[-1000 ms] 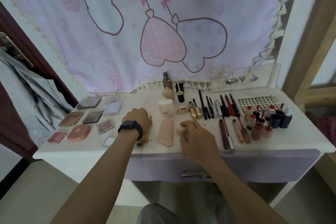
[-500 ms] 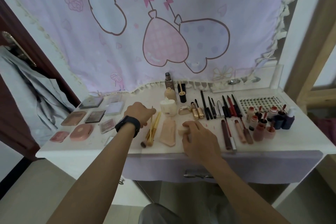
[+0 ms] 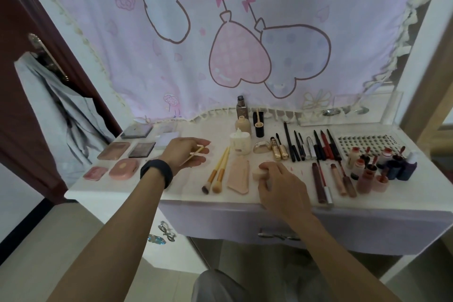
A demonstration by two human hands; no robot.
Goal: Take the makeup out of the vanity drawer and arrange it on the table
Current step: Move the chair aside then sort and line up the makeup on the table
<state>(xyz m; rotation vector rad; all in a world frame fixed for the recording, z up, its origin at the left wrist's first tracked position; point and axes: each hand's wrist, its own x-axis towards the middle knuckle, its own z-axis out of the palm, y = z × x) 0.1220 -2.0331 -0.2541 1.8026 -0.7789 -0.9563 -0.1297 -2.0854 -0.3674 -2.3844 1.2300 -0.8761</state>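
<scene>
Palettes and compacts (image 3: 114,151) lay in rows just left of the left hand (image 3: 182,154), whose fingers (image 3: 201,142) pinched a thin tan-handled brush (image 3: 195,155) over the table (image 3: 392,202). Just right of those fingertips lay two fluffy brushes (image 3: 218,171). Further right, the right hand (image 3: 282,186) curled its fingertips (image 3: 264,167) round a beige sponge (image 3: 258,176). The step looked like arranging, nearly finished. Next, the thin brush probably needed laying parallel beside the pair.
</scene>
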